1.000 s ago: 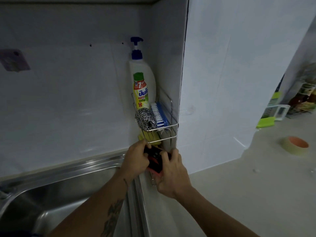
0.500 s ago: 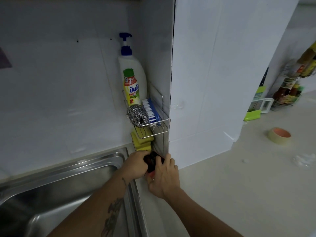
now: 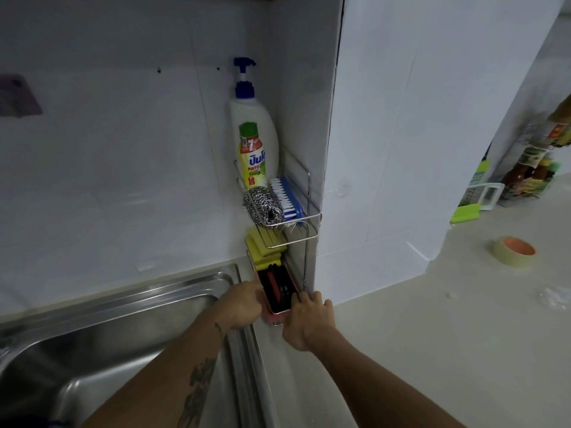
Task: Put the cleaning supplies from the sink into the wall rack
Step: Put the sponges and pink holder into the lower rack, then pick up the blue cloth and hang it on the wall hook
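Black-and-red sponges [image 3: 276, 288] stand on edge in the wall rack's [image 3: 309, 225] lower tier, between the fingers of both hands. The left hand [image 3: 244, 304] presses their left side, fingers curled; the right hand [image 3: 307, 319] touches their near end, fingers bent. Behind them sit yellow sponges [image 3: 265, 250].

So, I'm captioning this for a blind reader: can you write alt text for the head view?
Two hands, left hand and right hand, press red-and-black sponges into the lower tier of a wire wall rack beside a steel sink. Yellow sponges sit behind them; the upper tier holds a soap bottle, steel wool and a blue brush.
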Demonstrator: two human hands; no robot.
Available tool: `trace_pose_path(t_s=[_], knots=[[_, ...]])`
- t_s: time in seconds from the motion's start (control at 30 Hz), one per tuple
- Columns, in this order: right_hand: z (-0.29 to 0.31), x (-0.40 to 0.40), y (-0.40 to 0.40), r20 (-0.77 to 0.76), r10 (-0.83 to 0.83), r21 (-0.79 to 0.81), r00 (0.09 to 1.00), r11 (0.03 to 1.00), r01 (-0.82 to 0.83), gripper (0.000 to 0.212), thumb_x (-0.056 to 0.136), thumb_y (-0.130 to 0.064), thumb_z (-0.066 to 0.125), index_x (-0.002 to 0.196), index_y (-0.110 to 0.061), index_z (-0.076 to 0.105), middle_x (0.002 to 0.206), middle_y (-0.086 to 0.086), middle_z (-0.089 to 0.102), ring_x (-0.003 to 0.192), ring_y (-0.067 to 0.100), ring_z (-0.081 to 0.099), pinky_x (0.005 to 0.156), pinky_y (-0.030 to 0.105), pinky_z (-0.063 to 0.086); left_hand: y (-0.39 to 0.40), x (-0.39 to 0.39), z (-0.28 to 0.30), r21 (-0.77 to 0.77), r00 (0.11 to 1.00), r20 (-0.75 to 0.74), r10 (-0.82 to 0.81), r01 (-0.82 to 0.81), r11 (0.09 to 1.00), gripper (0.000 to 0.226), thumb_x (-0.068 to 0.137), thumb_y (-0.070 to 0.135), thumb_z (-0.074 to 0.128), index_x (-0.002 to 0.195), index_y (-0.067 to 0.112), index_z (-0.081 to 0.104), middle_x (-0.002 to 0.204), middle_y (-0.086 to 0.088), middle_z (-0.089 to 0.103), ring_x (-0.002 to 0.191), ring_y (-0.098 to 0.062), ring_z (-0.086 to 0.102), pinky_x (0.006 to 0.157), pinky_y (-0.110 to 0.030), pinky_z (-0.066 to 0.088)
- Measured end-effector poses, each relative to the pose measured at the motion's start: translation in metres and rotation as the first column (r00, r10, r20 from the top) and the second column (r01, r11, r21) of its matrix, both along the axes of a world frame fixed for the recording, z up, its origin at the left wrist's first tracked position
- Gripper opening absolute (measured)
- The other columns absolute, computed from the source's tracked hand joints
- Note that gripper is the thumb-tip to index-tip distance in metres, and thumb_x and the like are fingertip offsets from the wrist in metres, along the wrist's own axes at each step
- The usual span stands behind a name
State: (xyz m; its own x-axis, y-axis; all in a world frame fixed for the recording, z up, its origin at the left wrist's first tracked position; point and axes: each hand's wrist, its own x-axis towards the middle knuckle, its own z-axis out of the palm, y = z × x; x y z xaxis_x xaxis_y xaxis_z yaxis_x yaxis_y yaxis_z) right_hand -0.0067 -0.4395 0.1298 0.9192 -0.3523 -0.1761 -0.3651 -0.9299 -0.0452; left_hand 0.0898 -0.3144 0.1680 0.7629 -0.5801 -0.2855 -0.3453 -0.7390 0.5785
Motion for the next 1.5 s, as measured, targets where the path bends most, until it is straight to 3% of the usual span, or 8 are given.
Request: trace_pose_path(t_s=[0.1,0.27,0.47,0.67,0.8,0.93,1.1,1.5], knots=[[0.004,0.001,0.003,0.02,-0.041,0.037,0.999,0.998,0.041,0.056,0.085,-0.042,0.045,0.132,-0.013,0.046,0.13,0.009,0.052,0.115,0.031,0.045,0.093,0.043,0.038,0.024,0.005,0.004,0.001,0.999,0.017,0.052,-0.052,0.999,0.053,0.082,0.002,0.046,0.133,0.016,0.054,0.134,-0.012,0.055,0.109,-0.025,0.059,0.085,-0.026,0.048],[0.019,0.005,0.016,0.148,-0.042,0.023,0.988,0.999,0.039,0.057,0.084,-0.046,0.049,0.132,-0.014,0.045,0.132,0.01,0.051,0.119,0.033,0.046,0.096,0.044,0.039,0.07,0.01,0.001,0.023,0.998,0.039,0.052,-0.053,0.998,0.036,0.068,0.017,0.041,0.092,0.006,0.066,0.109,-0.012,0.067,0.108,-0.03,0.061,0.092,-0.034,0.048],[0.034,0.021,0.068,0.236,0.127,0.126,0.963,0.979,-0.16,0.061,0.088,-0.04,0.049,0.144,-0.018,0.034,0.144,0.01,0.04,0.129,0.035,0.039,0.107,0.053,0.033,0.127,0.008,0.001,-0.094,0.993,0.02,0.114,-0.111,0.989,0.03,0.071,0.001,0.045,0.08,0.018,0.069,0.077,0.005,0.066,0.075,-0.013,0.059,0.066,-0.018,0.044],[0.043,0.039,0.154,0.27,0.246,0.196,0.931,0.933,-0.303,0.057,0.084,-0.039,0.053,0.137,-0.023,0.043,0.142,0.008,0.043,0.131,0.033,0.039,0.108,0.044,0.037,0.219,0.01,0.002,-0.174,0.972,0.003,0.237,-0.233,0.957,0.034,0.085,0.001,0.05,0.113,0.012,0.067,0.105,-0.002,0.065,0.097,-0.018,0.059,0.083,-0.024,0.044],[0.039,0.054,0.22,0.241,0.314,0.207,0.918,0.908,-0.365,0.06,0.082,-0.039,0.055,0.138,-0.022,0.044,0.138,0.007,0.047,0.127,0.032,0.044,0.107,0.041,0.038,0.292,0.012,-0.002,-0.194,0.949,0.021,0.314,-0.304,0.933,0.023,0.075,-0.001,0.048,0.076,0.012,0.066,0.08,-0.005,0.064,0.09,-0.03,0.062,0.074,-0.03,0.046],[0.03,0.065,0.291,0.227,0.379,0.271,0.897,0.86,-0.432,0.062,0.085,-0.031,0.058,0.143,-0.019,0.04,0.141,0.009,0.043,0.131,0.032,0.042,0.108,0.037,0.037,0.363,0.007,-0.017,-0.21,0.915,-0.054,0.4,-0.402,0.891,0.041,0.081,0.002,0.049,0.117,0.01,0.065,0.12,-0.006,0.065,0.112,-0.023,0.06,0.099,-0.029,0.046],[0.014,0.068,0.363,0.156,0.449,0.312,0.88,0.822,-0.476,0.06,0.089,-0.03,0.057,0.145,-0.021,0.037,0.143,0.009,0.04,0.133,0.031,0.037,0.109,0.036,0.034,0.434,-0.004,-0.042,-0.18,0.87,-0.035,0.492,-0.489,0.853,0.043,0.08,0.003,0.051,0.12,0.01,0.062,0.124,-0.006,0.063,0.112,-0.02,0.058,0.097,-0.026,0.046],[-0.014,0.08,0.427,-0.022,0.583,0.32,0.812,0.773,-0.547,0.062,0.09,-0.027,0.055,0.147,-0.022,0.032,0.149,0.009,0.034,0.137,0.031,0.032,0.108,0.042,0.036,0.499,0.0,-0.094,0.197,0.889,0.236,0.392,-0.439,0.876,0.058,0.08,0.029,0.049,0.137,0.032,0.04,0.148,-0.002,0.03,0.129,-0.032,0.034,0.106,-0.049,0.033]])
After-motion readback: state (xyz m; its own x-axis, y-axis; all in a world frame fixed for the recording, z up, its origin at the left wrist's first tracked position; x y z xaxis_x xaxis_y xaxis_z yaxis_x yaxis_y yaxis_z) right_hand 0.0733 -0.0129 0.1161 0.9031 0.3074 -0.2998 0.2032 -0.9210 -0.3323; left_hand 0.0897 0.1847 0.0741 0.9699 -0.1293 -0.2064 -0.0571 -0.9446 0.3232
